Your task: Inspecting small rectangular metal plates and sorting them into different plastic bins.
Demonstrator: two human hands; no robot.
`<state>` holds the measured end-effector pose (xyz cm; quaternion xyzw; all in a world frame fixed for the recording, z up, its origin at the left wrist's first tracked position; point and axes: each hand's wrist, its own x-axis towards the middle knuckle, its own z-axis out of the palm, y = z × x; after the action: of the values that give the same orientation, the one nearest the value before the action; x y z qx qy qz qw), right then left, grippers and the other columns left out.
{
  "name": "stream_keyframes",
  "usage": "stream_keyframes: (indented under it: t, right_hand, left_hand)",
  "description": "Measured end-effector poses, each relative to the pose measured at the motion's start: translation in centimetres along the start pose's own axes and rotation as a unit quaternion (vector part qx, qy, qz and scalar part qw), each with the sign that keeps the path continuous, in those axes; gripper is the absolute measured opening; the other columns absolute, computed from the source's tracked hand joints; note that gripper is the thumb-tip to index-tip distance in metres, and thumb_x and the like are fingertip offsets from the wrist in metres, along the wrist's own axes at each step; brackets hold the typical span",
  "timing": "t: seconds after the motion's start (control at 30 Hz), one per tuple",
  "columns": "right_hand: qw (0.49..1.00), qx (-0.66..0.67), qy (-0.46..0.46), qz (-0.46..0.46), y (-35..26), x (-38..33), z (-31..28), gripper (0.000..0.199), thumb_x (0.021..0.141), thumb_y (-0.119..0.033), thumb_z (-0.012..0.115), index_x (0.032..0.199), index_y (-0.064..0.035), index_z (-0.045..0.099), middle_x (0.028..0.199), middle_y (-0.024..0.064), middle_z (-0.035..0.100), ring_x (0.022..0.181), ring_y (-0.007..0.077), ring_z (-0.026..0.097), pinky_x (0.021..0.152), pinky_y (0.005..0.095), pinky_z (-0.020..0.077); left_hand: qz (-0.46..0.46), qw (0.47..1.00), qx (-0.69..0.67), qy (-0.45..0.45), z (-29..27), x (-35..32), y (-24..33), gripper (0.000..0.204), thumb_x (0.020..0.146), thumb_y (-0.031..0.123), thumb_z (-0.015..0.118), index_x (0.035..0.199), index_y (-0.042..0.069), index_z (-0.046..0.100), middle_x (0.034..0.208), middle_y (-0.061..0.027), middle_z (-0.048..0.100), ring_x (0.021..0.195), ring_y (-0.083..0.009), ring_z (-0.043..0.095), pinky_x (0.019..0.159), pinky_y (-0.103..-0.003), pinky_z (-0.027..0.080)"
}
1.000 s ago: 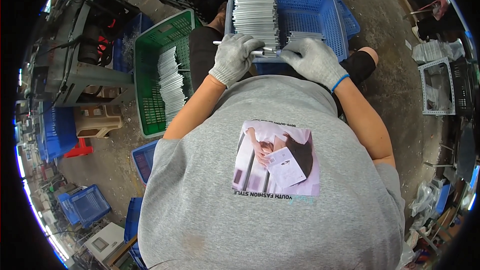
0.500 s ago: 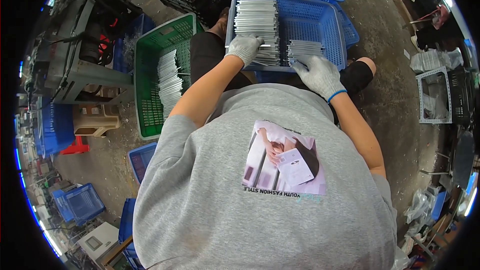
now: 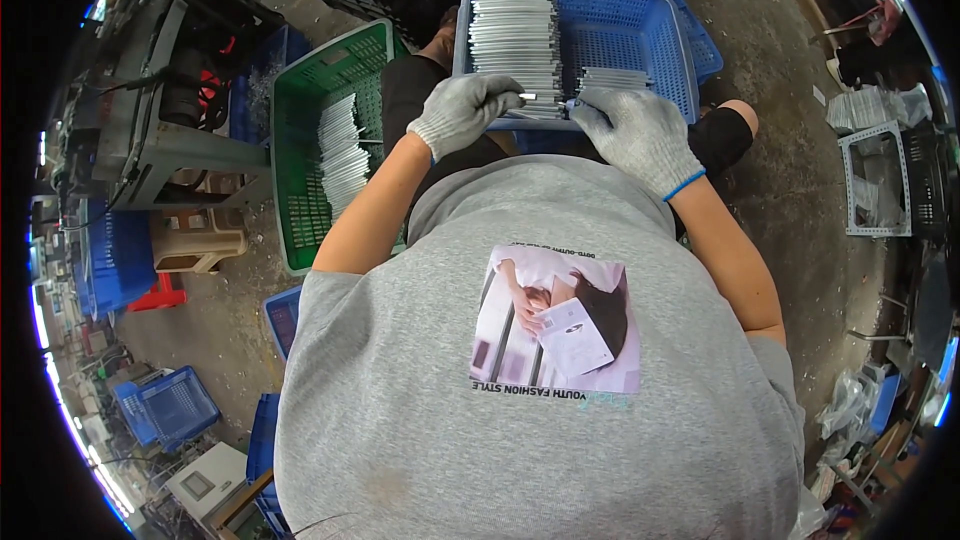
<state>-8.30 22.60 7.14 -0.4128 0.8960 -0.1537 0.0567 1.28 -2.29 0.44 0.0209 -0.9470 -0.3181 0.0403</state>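
1. A person in a grey printed T-shirt (image 3: 540,360) sits bent over a blue perforated plastic crate (image 3: 640,40) that rests across the knees, so the work lies close under both hands.
2. The left hand (image 3: 462,112), in a grey knitted work glove, is curled closed around the end of a thin silver metal strip (image 3: 530,97), pinching it at the crate's near rim.
3. The right hand (image 3: 635,130), in a matching grey glove with a blue cuff, meets that strip from the other side. Its fingers are bent over the piece, apparently steadying the far end, though whether they truly clamp it cannot be told.
4. The strip is held level between the two hands, just above the crate's near edge, which seems to keep it lined up with the pieces already inside.
5. Inside the blue crate, a dense stack of similar silver strips (image 3: 515,35) fills the left side, laid parallel and running away from the person. A shorter bundle (image 3: 612,78) lies just beside the right hand.
6. To the person's left, on the concrete floor, stands a green perforated plastic crate (image 3: 310,120) holding loosely laid silver strips (image 3: 342,152), within reach of the left arm.
7. More blue crates and a grey metal machine stand (image 3: 160,140) lie further off.
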Motion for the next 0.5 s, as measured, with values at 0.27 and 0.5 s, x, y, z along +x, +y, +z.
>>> stream_keyframes:
  t: [0.27,0.5]
  right_hand:
    - [0.999,-0.039,-0.006,-0.036,-0.5,-0.1,-0.4,0.023,0.094,-0.032,0.067,0.097,-0.0132,0.080,0.077,0.0096,0.076,0.063,0.0300,0.069,0.058,0.0398,0.0516]
    - [0.997,-0.068,-0.011,-0.043,-0.6,0.4,-0.3,0.023,0.095,-0.032,0.066,0.094,-0.0138,0.080,0.076,0.0088,0.076,0.063,0.0294,0.069,0.058,0.0396,0.0519]
  left_hand:
    - [0.087,0.995,0.005,0.039,0.2,-0.7,0.9,0.017,0.096,0.024,0.070,0.103,0.011,0.078,0.087,-0.0060,0.076,0.071,-0.0278,0.068,0.068,-0.038,0.053]
    - [0.129,0.988,0.007,0.084,0.4,-0.9,1.4,0.015,0.093,0.022,0.073,0.100,0.010,0.079,0.084,-0.0053,0.075,0.070,-0.0263,0.066,0.068,-0.038,0.051]
